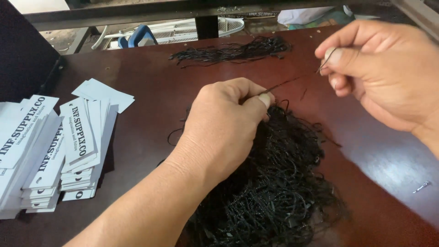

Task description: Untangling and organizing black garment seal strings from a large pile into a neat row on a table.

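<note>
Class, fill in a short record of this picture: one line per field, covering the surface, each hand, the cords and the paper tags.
Surface: dark reddish-brown table
Left hand: rests on the big tangled pile of black cords, pinching one end of a single black cord
Right hand: raised off the table, pinching the other end of that cord
Far cords: a smaller bundle of black cords near the table's back edge
Paper tags: stacks of white tags with black print, at the left
Small item: a thin silvery piece, too small to identify

White paper tags (77, 137) stacked left — small metal pin (421, 186) right.
</note>
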